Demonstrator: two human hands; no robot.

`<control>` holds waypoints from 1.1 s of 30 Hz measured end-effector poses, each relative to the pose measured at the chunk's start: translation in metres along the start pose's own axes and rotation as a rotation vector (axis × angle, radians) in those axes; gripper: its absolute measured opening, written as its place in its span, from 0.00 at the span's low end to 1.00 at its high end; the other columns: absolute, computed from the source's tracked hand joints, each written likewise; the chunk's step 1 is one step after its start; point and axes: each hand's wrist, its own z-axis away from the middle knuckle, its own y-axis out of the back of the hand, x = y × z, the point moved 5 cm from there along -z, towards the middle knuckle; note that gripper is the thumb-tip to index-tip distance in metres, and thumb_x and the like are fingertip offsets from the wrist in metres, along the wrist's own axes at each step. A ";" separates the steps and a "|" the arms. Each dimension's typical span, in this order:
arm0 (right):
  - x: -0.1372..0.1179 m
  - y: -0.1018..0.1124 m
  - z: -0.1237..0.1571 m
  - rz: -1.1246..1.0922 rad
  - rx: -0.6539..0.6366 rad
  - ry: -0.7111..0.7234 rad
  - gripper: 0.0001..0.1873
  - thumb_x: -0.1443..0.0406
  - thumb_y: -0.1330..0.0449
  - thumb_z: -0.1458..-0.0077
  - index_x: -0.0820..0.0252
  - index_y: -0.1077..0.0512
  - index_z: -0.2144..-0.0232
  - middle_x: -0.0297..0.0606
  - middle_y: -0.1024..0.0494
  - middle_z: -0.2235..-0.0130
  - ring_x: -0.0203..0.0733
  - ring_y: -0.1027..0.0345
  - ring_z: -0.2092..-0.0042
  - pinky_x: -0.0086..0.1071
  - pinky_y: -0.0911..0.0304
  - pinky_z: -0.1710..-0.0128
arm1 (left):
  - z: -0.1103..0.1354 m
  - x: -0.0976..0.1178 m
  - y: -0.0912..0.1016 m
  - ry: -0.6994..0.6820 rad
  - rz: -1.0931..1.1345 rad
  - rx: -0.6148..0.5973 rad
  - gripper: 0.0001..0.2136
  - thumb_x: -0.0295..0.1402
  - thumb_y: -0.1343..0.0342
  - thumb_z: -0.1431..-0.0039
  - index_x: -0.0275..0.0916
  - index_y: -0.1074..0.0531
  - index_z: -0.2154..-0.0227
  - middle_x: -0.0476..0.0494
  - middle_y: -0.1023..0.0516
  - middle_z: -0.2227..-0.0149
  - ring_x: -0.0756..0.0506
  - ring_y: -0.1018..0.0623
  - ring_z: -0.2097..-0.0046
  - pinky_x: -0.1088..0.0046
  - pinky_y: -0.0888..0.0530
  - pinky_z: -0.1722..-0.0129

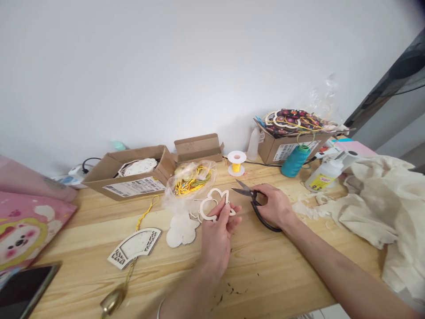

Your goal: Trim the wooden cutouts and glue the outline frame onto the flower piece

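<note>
My left hand (221, 226) pinches a pale, cloud-shaped cut-out frame (205, 208) between thumb and fingers, above the table. To its right, my right hand (274, 204) grips a pair of black-handled scissors (257, 208); their dark blades are parted and point left, close to the frame but apart from it. Left of my left hand lies a white flower-shaped piece (182, 229). Farther left rests a fan-shaped ornament (136, 246) with a yellow cord loop (145, 213) and a brass-coloured bell (113, 299) on a string.
Behind stand a cardboard box of white pieces (133, 184), a bag of yellow tassels (192, 181), a yellow thread spool (236, 164) and a filled box (282, 148). On the right are teal thread (295, 160), a glue bottle (323, 176) and cream cloth (372, 204). A phone (28, 290) lies front left.
</note>
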 end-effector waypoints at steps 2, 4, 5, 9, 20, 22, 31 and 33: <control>-0.004 0.000 0.002 -0.045 -0.023 0.055 0.16 0.69 0.45 0.61 0.56 0.30 0.65 0.35 0.27 0.67 0.38 0.34 0.67 0.29 0.40 0.69 | -0.003 0.001 0.001 -0.013 -0.010 -0.006 0.11 0.30 0.40 0.55 0.37 0.26 0.65 0.47 0.26 0.68 0.49 0.24 0.65 0.80 0.26 0.72; -0.009 -0.002 0.004 -0.047 -0.054 0.095 0.15 0.69 0.45 0.62 0.56 0.30 0.66 0.35 0.27 0.69 0.37 0.35 0.69 0.28 0.40 0.70 | -0.004 0.001 0.001 -0.025 -0.019 -0.016 0.11 0.31 0.40 0.55 0.38 0.26 0.65 0.47 0.26 0.67 0.49 0.24 0.64 0.79 0.26 0.72; -0.010 -0.002 0.004 -0.037 -0.063 0.101 0.15 0.69 0.46 0.62 0.56 0.30 0.67 0.35 0.28 0.69 0.37 0.35 0.70 0.28 0.41 0.70 | -0.004 0.000 0.001 -0.026 -0.022 -0.021 0.12 0.31 0.40 0.55 0.38 0.26 0.65 0.47 0.25 0.67 0.49 0.24 0.64 0.79 0.26 0.72; -0.012 -0.002 0.003 0.003 -0.050 0.072 0.13 0.68 0.46 0.61 0.56 0.30 0.68 0.35 0.28 0.69 0.38 0.34 0.68 0.29 0.40 0.69 | -0.002 -0.001 -0.001 0.012 -0.025 -0.026 0.11 0.32 0.39 0.57 0.37 0.25 0.67 0.47 0.26 0.70 0.49 0.24 0.65 0.80 0.26 0.72; -0.011 -0.001 0.004 0.032 -0.077 0.062 0.14 0.69 0.45 0.62 0.56 0.29 0.67 0.34 0.28 0.70 0.36 0.35 0.70 0.28 0.41 0.71 | -0.001 -0.001 -0.001 0.019 -0.016 -0.017 0.11 0.31 0.38 0.58 0.36 0.25 0.68 0.47 0.26 0.71 0.50 0.24 0.68 0.81 0.26 0.73; -0.011 -0.001 0.004 0.046 -0.068 0.042 0.13 0.68 0.45 0.61 0.55 0.29 0.68 0.35 0.27 0.69 0.37 0.34 0.68 0.28 0.41 0.69 | -0.002 -0.001 0.000 0.027 -0.012 -0.011 0.10 0.30 0.38 0.58 0.36 0.25 0.68 0.47 0.26 0.71 0.50 0.24 0.68 0.81 0.26 0.73; -0.007 -0.002 0.002 0.110 -0.041 -0.033 0.13 0.66 0.45 0.60 0.53 0.29 0.67 0.35 0.25 0.65 0.40 0.32 0.64 0.30 0.40 0.68 | 0.002 0.000 -0.002 0.041 -0.022 -0.012 0.10 0.29 0.39 0.57 0.36 0.25 0.68 0.46 0.26 0.72 0.51 0.24 0.68 0.81 0.26 0.73; -0.001 0.001 0.000 0.121 -0.007 -0.074 0.14 0.66 0.45 0.59 0.53 0.29 0.66 0.35 0.25 0.64 0.41 0.32 0.63 0.31 0.40 0.67 | 0.008 -0.001 -0.005 0.040 -0.038 -0.061 0.09 0.31 0.40 0.55 0.36 0.25 0.68 0.46 0.26 0.71 0.51 0.24 0.68 0.81 0.26 0.73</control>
